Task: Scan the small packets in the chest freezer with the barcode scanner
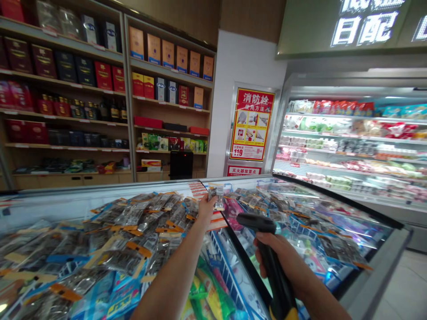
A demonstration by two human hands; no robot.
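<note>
Black scanner [272, 262] stands within curled right fingers [260, 258].

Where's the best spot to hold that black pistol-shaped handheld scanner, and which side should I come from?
Probably its long black handle, from the right, below the broad head. The handle slopes down toward you and is slim enough for your right hand to wrap, leaving the head mostly uncovered.

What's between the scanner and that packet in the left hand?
In the head view, a pink package shows between the scanner and packet.
</note>
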